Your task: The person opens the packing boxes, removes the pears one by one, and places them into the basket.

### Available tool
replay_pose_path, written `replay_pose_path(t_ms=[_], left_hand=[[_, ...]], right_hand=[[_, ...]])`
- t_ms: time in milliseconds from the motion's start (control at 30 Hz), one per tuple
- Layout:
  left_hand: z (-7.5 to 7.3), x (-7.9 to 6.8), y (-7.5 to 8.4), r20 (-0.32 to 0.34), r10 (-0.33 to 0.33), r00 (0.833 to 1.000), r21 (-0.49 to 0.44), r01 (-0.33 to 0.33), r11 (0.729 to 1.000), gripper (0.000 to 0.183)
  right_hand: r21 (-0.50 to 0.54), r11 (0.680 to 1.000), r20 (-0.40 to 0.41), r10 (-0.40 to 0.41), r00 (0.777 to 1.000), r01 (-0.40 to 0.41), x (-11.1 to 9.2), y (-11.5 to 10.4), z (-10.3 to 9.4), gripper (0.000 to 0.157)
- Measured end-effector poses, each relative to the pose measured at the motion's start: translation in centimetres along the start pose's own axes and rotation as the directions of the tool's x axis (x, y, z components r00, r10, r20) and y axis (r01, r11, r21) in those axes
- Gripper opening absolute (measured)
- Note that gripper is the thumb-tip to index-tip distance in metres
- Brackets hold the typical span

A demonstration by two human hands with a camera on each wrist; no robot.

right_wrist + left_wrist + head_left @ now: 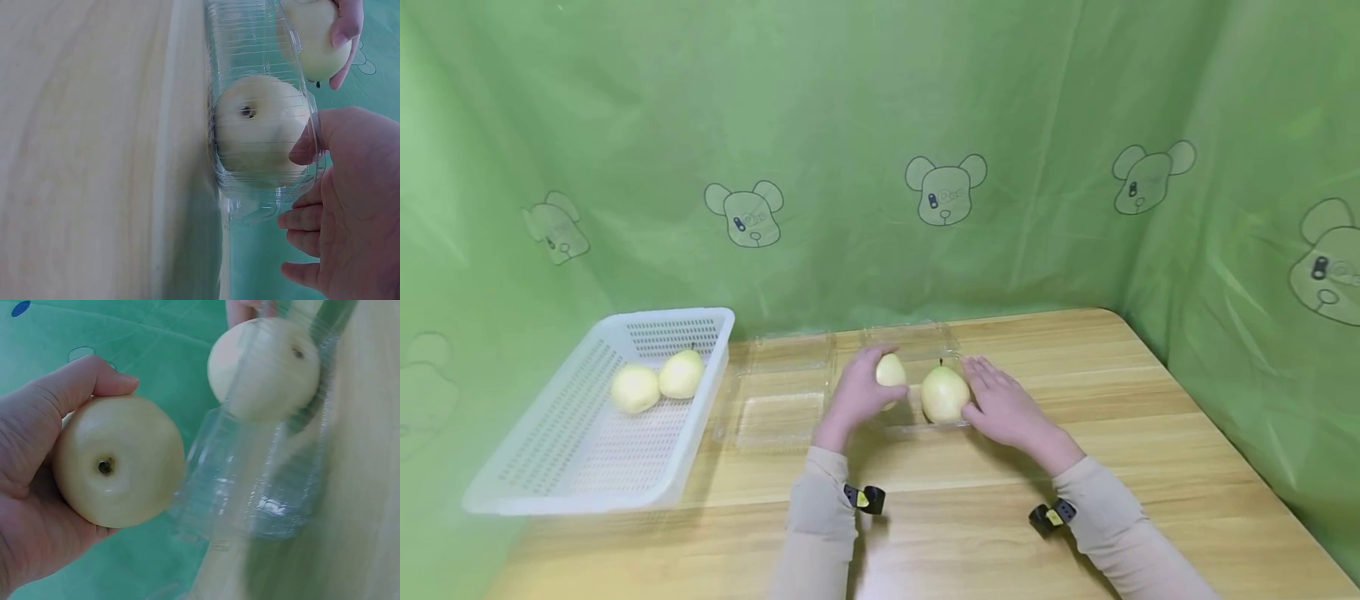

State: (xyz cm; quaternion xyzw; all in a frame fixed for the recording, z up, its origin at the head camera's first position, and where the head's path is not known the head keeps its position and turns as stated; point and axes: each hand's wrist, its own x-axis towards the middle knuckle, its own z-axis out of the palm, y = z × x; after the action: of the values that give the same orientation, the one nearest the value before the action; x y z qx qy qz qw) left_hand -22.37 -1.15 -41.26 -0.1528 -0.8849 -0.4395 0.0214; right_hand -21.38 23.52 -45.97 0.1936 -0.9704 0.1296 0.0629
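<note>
My left hand (pixel 859 390) grips a pale yellow pear (pixel 119 461), thumb on one side and fingers round the other. That pear is over the left part of a clear plastic container (pixel 895 431). Another pear (pixel 944 395) sits in the container's right part, stem up. At the container's right end is my right hand (pixel 1009 410). Its thumb (pixel 304 149) reaches over the rim beside the seated pear, while the other fingers lie outside the wall. Whether the thumb touches that pear is hard to tell.
A white perforated basket (pixel 673 454) stands at the left with two pears (pixel 636 388) inside. Between it and my left hand lies another clear plastic container (pixel 782 417), with its lid raised behind. A green curtain (pixel 850 100) hangs behind the wooden table (pixel 940 533).
</note>
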Motion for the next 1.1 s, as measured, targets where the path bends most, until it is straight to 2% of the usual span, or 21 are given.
replay_pose_path(t_ms=[167,467,1100], left_hand=[[-0.8,-0.2,0.0,-0.034,0.013,0.999,0.001,-0.013,1.000,0.071],[-2.0,-0.5,-0.4,-0.052,0.028,0.998,-0.009,-0.028,1.000,0.073],[-5.9,-1.6,-0.7,-0.109,0.025,0.994,0.113,-0.013,0.994,0.074]], right_hand=[[-0.009,1.000,-0.003,-0.003,1.000,0.003,0.0,0.1,0.1,0.069],[0.007,1.000,0.005,0.000,1.000,0.000,-0.1,0.0,0.0,0.069],[0.001,1.000,0.000,-0.009,1.000,0.009,0.1,0.2,0.0,0.069]])
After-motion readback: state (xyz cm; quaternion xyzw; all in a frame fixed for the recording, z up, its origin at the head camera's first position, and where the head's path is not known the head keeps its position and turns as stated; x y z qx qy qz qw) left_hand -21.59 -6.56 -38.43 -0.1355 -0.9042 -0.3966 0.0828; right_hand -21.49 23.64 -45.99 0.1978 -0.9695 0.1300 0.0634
